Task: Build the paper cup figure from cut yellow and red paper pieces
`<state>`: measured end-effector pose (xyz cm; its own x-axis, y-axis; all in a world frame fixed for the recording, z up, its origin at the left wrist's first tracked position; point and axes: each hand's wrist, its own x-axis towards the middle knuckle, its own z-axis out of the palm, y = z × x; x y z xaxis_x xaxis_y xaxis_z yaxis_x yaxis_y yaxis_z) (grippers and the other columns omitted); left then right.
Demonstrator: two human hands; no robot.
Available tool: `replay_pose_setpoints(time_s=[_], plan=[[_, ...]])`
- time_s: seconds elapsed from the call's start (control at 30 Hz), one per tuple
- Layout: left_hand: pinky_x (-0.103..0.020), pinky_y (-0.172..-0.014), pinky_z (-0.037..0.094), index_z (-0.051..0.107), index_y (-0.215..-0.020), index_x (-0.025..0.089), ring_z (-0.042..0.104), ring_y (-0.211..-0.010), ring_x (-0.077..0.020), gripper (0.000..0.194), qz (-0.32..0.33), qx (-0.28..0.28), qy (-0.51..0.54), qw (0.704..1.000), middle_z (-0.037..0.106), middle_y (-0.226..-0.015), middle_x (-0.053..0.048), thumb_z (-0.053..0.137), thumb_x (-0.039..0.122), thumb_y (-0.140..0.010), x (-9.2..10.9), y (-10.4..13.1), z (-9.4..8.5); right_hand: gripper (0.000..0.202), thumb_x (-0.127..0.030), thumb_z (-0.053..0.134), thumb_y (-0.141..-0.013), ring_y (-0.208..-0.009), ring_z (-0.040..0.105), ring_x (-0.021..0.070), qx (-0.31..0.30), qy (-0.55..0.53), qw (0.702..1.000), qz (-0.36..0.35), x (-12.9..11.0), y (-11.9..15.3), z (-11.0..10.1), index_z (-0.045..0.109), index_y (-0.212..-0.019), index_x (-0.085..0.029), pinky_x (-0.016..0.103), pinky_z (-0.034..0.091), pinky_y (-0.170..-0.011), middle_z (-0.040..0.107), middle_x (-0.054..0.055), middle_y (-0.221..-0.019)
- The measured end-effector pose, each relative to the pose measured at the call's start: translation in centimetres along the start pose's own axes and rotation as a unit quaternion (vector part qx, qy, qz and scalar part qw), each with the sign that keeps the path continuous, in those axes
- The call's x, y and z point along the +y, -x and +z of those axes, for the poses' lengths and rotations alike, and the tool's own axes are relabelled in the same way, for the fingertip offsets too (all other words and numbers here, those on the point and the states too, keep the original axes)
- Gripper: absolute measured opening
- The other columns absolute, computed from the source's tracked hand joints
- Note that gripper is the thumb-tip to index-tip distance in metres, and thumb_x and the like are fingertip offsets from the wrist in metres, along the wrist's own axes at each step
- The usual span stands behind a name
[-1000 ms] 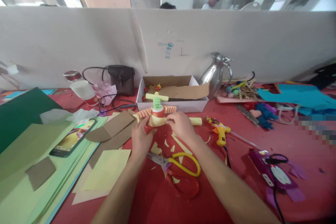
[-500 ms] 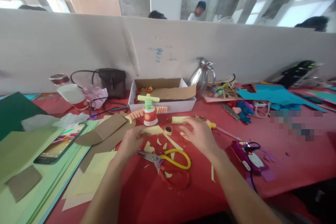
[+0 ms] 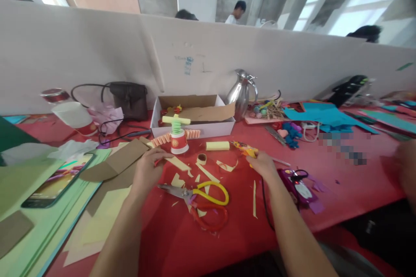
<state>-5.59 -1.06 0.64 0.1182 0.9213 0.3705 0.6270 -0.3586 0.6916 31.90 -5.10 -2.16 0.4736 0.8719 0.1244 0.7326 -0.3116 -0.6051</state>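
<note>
My left hand (image 3: 151, 166) holds the end of a yellow paper strip (image 3: 178, 163) above the red table. In my right hand (image 3: 261, 163) is the yellow hot glue gun (image 3: 244, 148), its tip pointing left toward a rolled yellow paper tube (image 3: 217, 146). A small paper ring (image 3: 201, 159) sits between the hands. Scissors with yellow and red handles (image 3: 186, 194) lie open nearer to me among paper scraps. Behind my left hand stands a paper cup figure (image 3: 179, 142) with a green spring neck, a yellow roll on top and folded orange arms.
A white box (image 3: 211, 130) and a steel jug (image 3: 241, 93) stand at the back. At the left are paper sheets and a phone (image 3: 58, 179); at the right, a purple device (image 3: 299, 188) with a cable. Another person's hand (image 3: 406, 173) shows at the right edge.
My right hand has moved right and taken hold of the glue gun. The cable now hangs beside my right forearm. The view has shifted right, and another person's hand has appeared at the right.
</note>
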Motion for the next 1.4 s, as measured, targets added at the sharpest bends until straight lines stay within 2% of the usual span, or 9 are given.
replay_pose_setpoints(time_s=[0.13,0.27,0.37,0.43,0.6,0.87,1.0,1.13,1.4], plan=[[-0.028,-0.076,0.05,0.079,-0.084,0.022,0.066,-0.083,-0.0196,0.031,-0.027,-0.06,-0.004,0.998,0.075,-0.091,-0.004,0.05,0.024,-0.073,0.5,0.2,-0.5,0.02,-0.034,0.054,-0.071,-0.046,0.051,0.0145,0.012,-0.169,0.985,0.043,-0.1,0.3,-0.1,0.063,-0.075,-0.017,0.025,0.036,-0.044,0.051,-0.004,-0.05],[-0.029,-0.073,0.05,0.078,-0.083,0.023,0.067,-0.078,-0.0211,0.025,-0.076,-0.054,-0.029,0.995,0.077,-0.083,-0.002,0.057,0.03,-0.071,0.6,0.2,-1.0,0.037,-0.032,0.058,-0.068,-0.064,0.062,0.0143,0.053,-0.299,0.952,0.033,-2.5,1.6,-0.9,0.051,-0.102,-0.02,0.025,0.048,-0.056,0.064,-0.002,-0.078],[-0.029,-0.075,0.05,0.079,-0.079,0.024,0.069,-0.081,-0.0222,0.023,-0.093,-0.058,-0.028,0.994,0.078,-0.084,-0.002,0.058,0.03,-0.071,0.1,0.2,-1.8,0.054,-0.032,0.074,-0.064,-0.076,0.068,0.0164,-0.004,-0.457,0.89,-0.015,-5.3,3.3,-1.9,0.044,-0.109,-0.024,0.029,0.053,-0.068,0.068,0.001,-0.1],[-0.029,-0.074,0.051,0.079,-0.079,0.025,0.07,-0.081,-0.0232,0.024,-0.108,-0.061,-0.045,0.991,0.078,-0.083,-0.002,0.057,0.029,-0.071,-0.2,0.3,-2.3,0.051,-0.033,0.078,-0.066,-0.067,0.066,0.0151,-0.055,-0.488,0.87,-0.027,-7.2,4.7,-2.4,0.046,-0.105,-0.024,0.028,0.051,-0.062,0.068,-0.002,-0.085],[-0.027,-0.071,0.049,0.079,-0.082,0.022,0.068,-0.079,-0.0219,0.029,-0.092,-0.053,-0.033,0.994,0.078,-0.088,-0.002,0.053,0.028,-0.068,0.3,0.5,-3.5,0.033,-0.045,0.067,-0.081,-0.052,0.054,0.0129,-0.159,-0.47,0.865,-0.071,-10.1,6.8,-2.1,0.05,-0.099,-0.023,0.025,0.042,-0.049,0.058,-0.005,-0.062],[-0.025,-0.063,0.042,0.079,-0.092,0.018,0.063,-0.069,-0.0191,0.042,-0.128,-0.017,-0.05,0.99,0.07,-0.067,-0.001,0.048,0.045,-0.084,1.5,0.6,-2.1,0.031,-0.051,0.063,-0.084,-0.055,0.05,0.0137,-0.169,-0.326,0.922,-0.121,-10.6,6.4,0.7,0.058,-0.093,-0.022,0.026,0.042,-0.054,0.055,-0.004,-0.065],[-0.026,-0.064,0.042,0.076,-0.108,0.024,0.065,-0.074,-0.0207,0.037,-0.088,-0.034,-0.14,0.986,0.075,-0.082,-0.004,0.051,0.04,-0.085,1.1,0.9,-0.7,0.035,-0.053,0.052,-0.092,-0.062,0.056,0.0168,-0.188,-0.234,0.941,-0.156,-11.5,6.8,1.8,0.061,-0.086,-0.02,0.027,0.042,-0.058,0.06,-0.001,-0.067],[-0.028,-0.065,0.041,0.075,-0.111,0.028,0.067,-0.078,-0.0232,0.037,-0.104,-0.035,-0.179,0.978,0.076,-0.088,-0.006,0.049,0.038,-0.087,1.1,1.0,-0.6,0.034,-0.048,0.047,-0.095,-0.08,0.064,0.0213,-0.181,-0.217,0.943,-0.175,-12.2,6.8,2.6,0.063,-0.103,-0.019,0.031,0.046,-0.073,0.069,0.005,-0.086],[-0.027,-0.06,0.037,0.032,-0.152,0.032,0.064,-0.069,-0.0213,0.063,-0.093,-0.093,-0.26,0.957,0.069,-0.076,-0.002,0.045,0.03,-0.09,2.8,0.1,0.2,0.039,-0.053,0.046,-0.094,-0.084,0.064,0.0226,-0.167,-0.225,0.948,-0.151,-12.4,5.8,4.5,0.062,-0.101,-0.018,0.032,0.045,-0.074,0.07,0.005,-0.088]])
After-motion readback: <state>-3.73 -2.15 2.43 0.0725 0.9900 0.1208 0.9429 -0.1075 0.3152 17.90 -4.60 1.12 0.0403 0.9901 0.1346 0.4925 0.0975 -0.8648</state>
